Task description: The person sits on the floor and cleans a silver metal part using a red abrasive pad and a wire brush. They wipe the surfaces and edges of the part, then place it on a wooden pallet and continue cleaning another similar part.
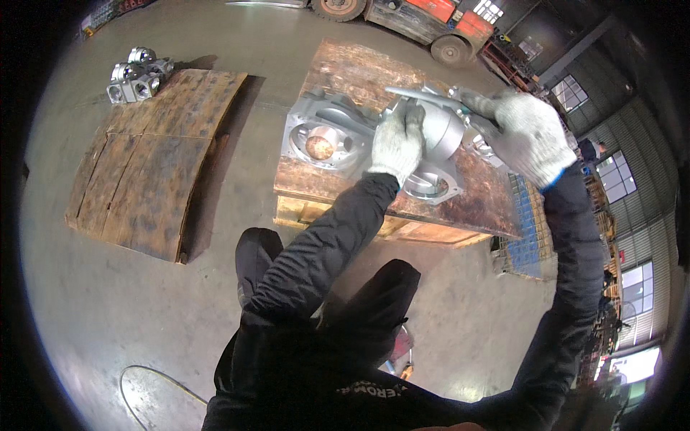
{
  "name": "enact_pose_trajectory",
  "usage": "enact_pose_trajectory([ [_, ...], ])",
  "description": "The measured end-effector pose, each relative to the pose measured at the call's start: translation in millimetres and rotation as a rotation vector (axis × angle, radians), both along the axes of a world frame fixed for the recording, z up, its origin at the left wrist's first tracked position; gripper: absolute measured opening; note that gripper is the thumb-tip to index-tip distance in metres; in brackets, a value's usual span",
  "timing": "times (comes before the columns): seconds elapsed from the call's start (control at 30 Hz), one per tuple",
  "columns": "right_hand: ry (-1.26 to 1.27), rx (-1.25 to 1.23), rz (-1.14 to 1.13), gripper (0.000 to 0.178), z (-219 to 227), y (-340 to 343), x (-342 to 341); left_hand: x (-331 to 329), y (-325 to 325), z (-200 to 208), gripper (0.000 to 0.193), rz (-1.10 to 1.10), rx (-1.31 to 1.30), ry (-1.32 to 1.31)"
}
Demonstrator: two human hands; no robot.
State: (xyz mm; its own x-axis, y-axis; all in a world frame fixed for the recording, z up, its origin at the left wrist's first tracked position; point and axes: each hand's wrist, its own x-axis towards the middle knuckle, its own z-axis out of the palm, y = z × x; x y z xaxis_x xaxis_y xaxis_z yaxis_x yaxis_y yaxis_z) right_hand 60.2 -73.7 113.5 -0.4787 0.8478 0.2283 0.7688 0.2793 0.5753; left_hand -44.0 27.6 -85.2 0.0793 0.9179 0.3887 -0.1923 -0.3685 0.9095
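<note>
A silver metal casting (442,133) with a round body and a flat flange sits tilted on the wooden crate (352,61). My left hand (399,144), in a pale knit glove, is closed over its left side, the fingers close together. To its right, my right hand (532,136), gloved alike, is raised, with thumb and fingers curled toward the casting's edge. What lies between those fingers is mostly hidden. Left of my left hand, a wide casting (334,133) with a large round opening lies flat. A ring-shaped metal part (431,188) shows below the held casting.
A low wooden platform (154,165) stands to the left, with several shiny castings (136,75) beyond its far end. An orange forklift (424,25) is at the back. A blue wire cage (525,233) stands right of the crate. A thin hose (162,373) lies on the floor.
</note>
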Motion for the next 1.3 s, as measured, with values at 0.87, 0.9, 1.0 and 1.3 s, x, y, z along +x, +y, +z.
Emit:
enact_pose_trajectory([
  [0.87,0.157,-0.11,0.317,0.026,-26.6,10.0,40.3,-148.9,188.1,-175.1,0.092,-0.175,-0.594,-0.234],
  [0.9,0.134,-0.129,0.209,0.024,-25.0,-3.1,26.3,-154.1,176.3,-177.4,0.09,-0.079,-0.561,-0.27],
  [1.0,-0.032,-0.068,-0.058,0.024,-32.9,-33.4,-14.0,-154.5,94.5,-151.0,0.097,-0.092,-0.479,-0.335],
  [1.3,-0.215,0.117,-0.009,0.041,-62.7,-79.4,14.1,-171.5,12.7,-167.8,0.066,-0.07,-0.198,-0.037],
])
